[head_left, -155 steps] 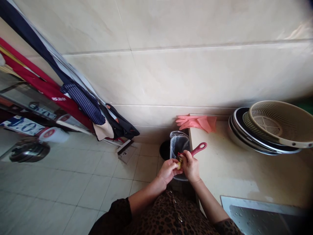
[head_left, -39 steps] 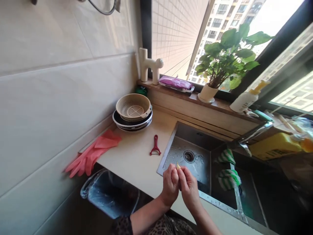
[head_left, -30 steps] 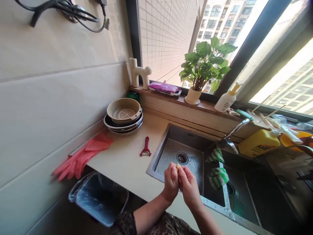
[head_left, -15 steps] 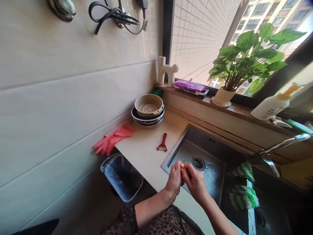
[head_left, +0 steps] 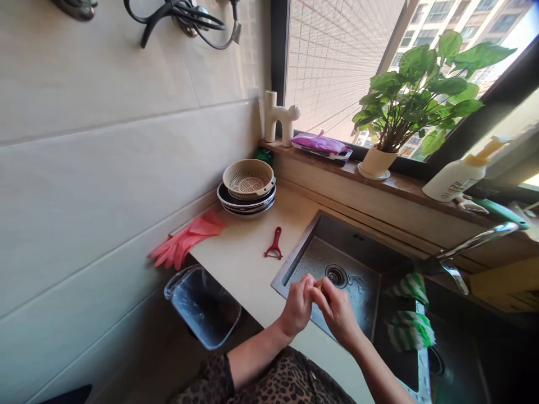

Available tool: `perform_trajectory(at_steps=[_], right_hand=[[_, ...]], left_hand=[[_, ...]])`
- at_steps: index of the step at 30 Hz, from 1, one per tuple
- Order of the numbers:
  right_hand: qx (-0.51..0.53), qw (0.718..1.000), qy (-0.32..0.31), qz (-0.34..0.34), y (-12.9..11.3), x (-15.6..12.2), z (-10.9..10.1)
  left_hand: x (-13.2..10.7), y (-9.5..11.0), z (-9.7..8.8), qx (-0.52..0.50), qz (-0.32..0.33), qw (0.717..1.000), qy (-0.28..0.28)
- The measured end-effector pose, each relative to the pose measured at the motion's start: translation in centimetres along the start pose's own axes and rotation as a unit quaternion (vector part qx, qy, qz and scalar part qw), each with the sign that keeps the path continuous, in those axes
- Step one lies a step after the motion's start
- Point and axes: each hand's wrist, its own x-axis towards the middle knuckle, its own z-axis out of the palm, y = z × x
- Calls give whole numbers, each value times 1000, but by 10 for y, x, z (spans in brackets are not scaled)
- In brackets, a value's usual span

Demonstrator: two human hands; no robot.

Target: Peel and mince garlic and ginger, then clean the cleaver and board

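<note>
Left hand [head_left: 298,307] and right hand [head_left: 337,314] closed up tight together right over a brushed stainless steel sink [head_left: 305,261], fingertips pinching a small pale-yellow morsel [head_left: 320,284], mostly hidden, so no telling what food exactly. Held above the basin, near the round drain [head_left: 336,275], probably so any scraps land in the sink. Red plastic peeler [head_left: 274,244] lying on the smooth cream countertop [head_left: 236,241] just beside the sink, handy but out of the way. Bin [head_left: 202,306] lined with a clear plastic bag, tucked below the counter edge for easy dumping. Pink rubber gloves [head_left: 185,238] draped along the tiled wall, woven beige colander [head_left: 248,178] sitting on a stack of dark-rimmed plates [head_left: 246,203]. Green-and-white striped cloths [head_left: 409,331] hanging over the sink divider, fuzzy looking, probably left there to dry near the chrome faucet [head_left: 475,241]. Leopard-print sleeve [head_left: 269,381] just visible at the bottom.
</note>
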Motion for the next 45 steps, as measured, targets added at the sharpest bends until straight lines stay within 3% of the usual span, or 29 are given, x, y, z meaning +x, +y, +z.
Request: perform_trajectory(at_steps=[2, 4, 7, 10, 12, 17, 22, 25, 29, 36, 41, 45], right_hand=[[101, 992, 18, 68, 4, 4, 0], [218, 967, 31, 126, 11, 7, -2], [296, 946, 6, 133, 20, 6, -10], [252, 960, -41, 112, 22, 0, -13], [183, 978, -41, 95, 19, -4, -10], [35, 999, -23, -17, 9, -4, -12], [-166, 979, -25, -117, 17, -2, -25], [-246, 958, -27, -146, 25, -2, -24], [-229, 957, 12, -179, 29, 0, -18], [-141, 967, 88, -194, 26, 0, -13], [-116, 972, 127, -158, 30, -1, -1], [0, 988, 154, 1, 29, 7, 3]], left_hand=[[-2, -2, 1, -2, -7, 1000, 20], [-3, -4, 2, -8, -17, 999, 41], [-4, -8, 2, -31, -25, 999, 36], [-4, -9, -1, -37, -26, 998, 37], [-4, -10, -1, -24, -15, 999, 31], [1, -10, 0, -60, -56, 995, -64], [8, -9, -1, -13, -79, 990, -115], [9, -7, 5, -27, -120, 987, -100], [10, 1, 15, -113, -150, 980, -61], [14, 15, 18, -160, -196, 963, -97], [12, 8, 18, -153, -221, 959, -93], [10, 6, 22, -183, -243, 950, -75]])
